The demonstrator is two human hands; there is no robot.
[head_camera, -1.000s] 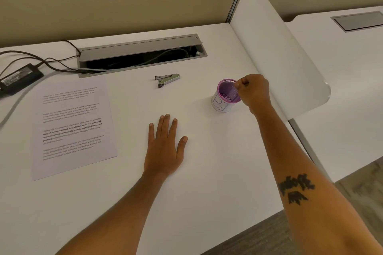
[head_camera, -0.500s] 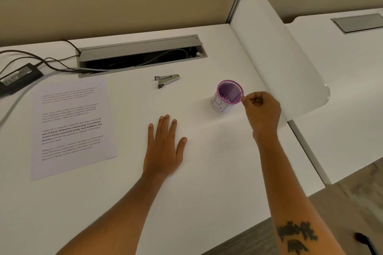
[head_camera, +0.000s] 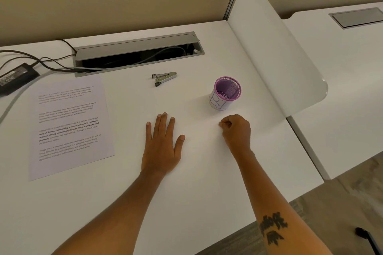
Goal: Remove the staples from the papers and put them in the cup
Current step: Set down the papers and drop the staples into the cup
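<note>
Left hand [head_camera: 160, 147] flat on table [head_camera: 207, 182], fingers straight; right hand [head_camera: 236, 130] just before cup [head_camera: 226, 94], fingers curled, apparently empty; papers [head_camera: 68, 126] and staple remover [head_camera: 164, 78] apart, likely set aside

One head-worn wide view looks forward and down, fairly close, over the desk [head_camera: 207, 182]; edges seemingly distorted.

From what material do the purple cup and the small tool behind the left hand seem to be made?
The cup looks like purple metal mesh: a fine grid of holes shows on its inner wall, and a white paper label seems wrapped around its outside. The staple remover looks like bare, slightly shiny grey metal, with a dark tip that may be plastic; it is too small to be sure.
</note>
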